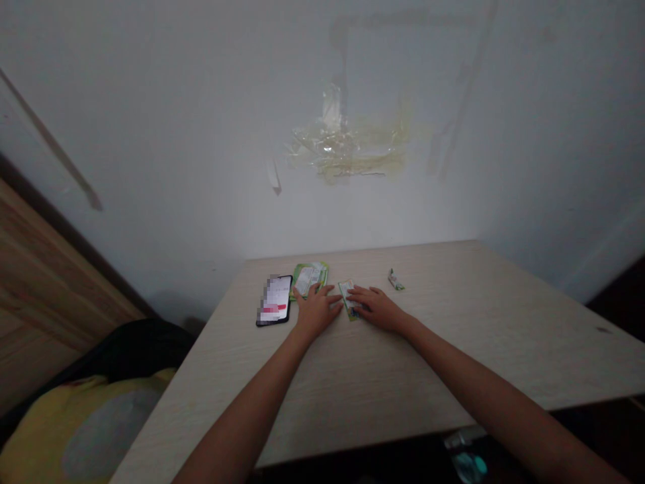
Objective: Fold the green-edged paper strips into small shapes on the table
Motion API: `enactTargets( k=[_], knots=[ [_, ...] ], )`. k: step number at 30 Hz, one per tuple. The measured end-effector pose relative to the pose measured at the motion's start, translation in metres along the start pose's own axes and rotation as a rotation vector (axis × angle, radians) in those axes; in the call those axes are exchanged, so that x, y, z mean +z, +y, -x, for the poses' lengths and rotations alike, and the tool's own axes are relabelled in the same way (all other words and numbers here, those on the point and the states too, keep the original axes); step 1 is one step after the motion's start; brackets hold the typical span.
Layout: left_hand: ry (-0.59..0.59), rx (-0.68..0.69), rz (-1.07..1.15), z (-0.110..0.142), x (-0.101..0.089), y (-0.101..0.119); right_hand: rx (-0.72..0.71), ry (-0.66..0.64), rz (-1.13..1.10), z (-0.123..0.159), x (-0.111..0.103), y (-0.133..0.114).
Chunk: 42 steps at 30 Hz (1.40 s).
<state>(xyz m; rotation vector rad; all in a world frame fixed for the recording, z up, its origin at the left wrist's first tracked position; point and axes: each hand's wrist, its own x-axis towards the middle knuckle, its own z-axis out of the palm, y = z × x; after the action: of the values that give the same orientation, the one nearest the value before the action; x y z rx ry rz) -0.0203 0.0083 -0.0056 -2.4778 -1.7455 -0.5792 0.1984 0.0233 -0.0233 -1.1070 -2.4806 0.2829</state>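
Observation:
On the pale wooden table (312, 376), a small green and white packet (347, 288) lies flat between my hands. My right hand (380, 308) rests with spread fingers over the packet's right side, covering part of it. My left hand (318, 309) lies open just left of the packet, fingers stretched out. Its fingertips reach the near edge of a larger green and white pouch (310, 277); whether they touch it I cannot tell. Neither hand grips anything.
A phone (275, 301) with its screen lit lies left of the pouch. Farther right is a small crumpled wrapper (396, 279). The wall (201, 168) rises behind the table. A yellow and grey cushion-like thing (95, 427) sits at lower left, and a bottle (468, 464) shows below the front edge.

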Motion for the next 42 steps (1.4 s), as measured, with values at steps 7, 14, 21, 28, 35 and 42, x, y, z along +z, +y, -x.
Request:
enactTargets(
  k=[7,14,21,28,35,42],
  knots=[
    [0.007,0.066,0.003,-0.002,-0.001,0.006,-0.015,0.038,-0.006,0.000,0.003,0.001],
    [-0.007,0.114,0.014,-0.001,0.004,0.003,-0.021,0.047,-0.016,0.001,0.003,0.001],
    [-0.027,0.099,0.036,-0.002,0.004,-0.003,0.002,0.043,-0.019,0.001,0.002,0.001],
    [-0.070,0.111,0.035,-0.001,0.001,-0.006,0.019,0.063,-0.042,0.002,0.003,0.000],
    [-0.070,0.125,-0.034,-0.001,-0.003,-0.005,0.003,0.056,-0.041,0.002,0.003,0.001],
    [-0.043,0.156,-0.035,0.000,-0.003,-0.004,-0.011,0.090,-0.052,0.002,0.005,0.002]
  ],
)
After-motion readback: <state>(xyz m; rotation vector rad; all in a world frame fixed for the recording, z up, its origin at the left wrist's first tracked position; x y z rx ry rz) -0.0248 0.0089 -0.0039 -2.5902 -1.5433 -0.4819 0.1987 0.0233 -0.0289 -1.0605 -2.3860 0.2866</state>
